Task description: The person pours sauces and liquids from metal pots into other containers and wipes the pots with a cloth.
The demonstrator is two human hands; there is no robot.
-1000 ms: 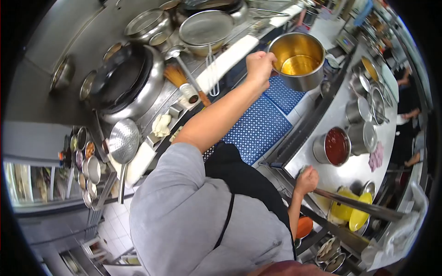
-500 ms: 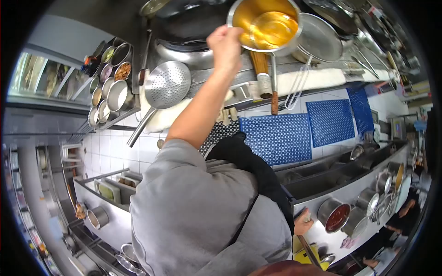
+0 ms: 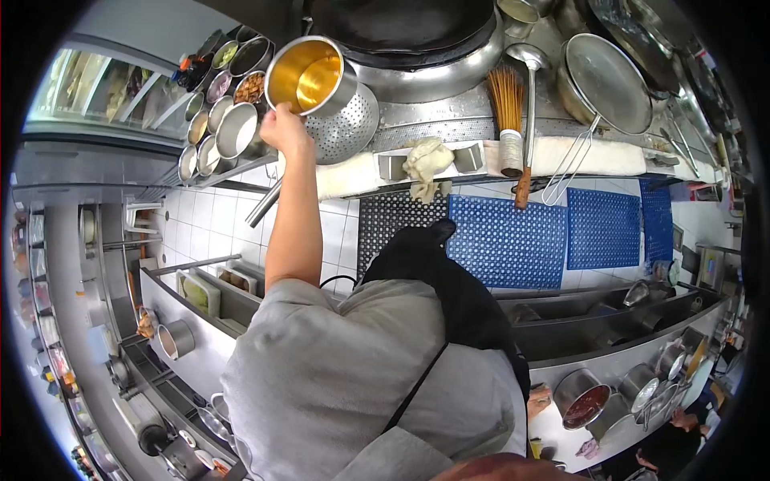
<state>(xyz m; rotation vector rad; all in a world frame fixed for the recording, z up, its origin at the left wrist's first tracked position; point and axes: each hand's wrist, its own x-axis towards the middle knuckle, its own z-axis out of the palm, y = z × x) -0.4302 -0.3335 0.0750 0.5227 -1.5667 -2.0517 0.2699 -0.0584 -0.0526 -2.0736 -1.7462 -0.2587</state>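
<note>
My left hand (image 3: 286, 130) is closed on the side of a metal pot (image 3: 338, 98), probably on its handle, which the fingers hide. The pot is tilted toward me, and clear golden liquid (image 3: 318, 82) shows inside. It hangs over the edge of a perforated strainer (image 3: 345, 127), beside several seasoning containers. One of them, a round tin with white contents (image 3: 238, 131), is just left of my hand. At the counter by my right side, part of a hand (image 3: 539, 399) shows; whose it is and what it holds, I cannot tell.
A large black wok (image 3: 401, 28) sits on the stove. A bamboo brush (image 3: 505, 104), a ladle (image 3: 529, 120) and a mesh strainer (image 3: 609, 84) lie to its right. A crumpled cloth (image 3: 429, 160) rests on the stove's front edge. Behind me stands a pot of red sauce (image 3: 585, 405).
My left hand has carried the pot leftward, from over the stove to beside the seasoning containers. The view has shifted, showing more of the wok, the brush and the ladle.
</note>
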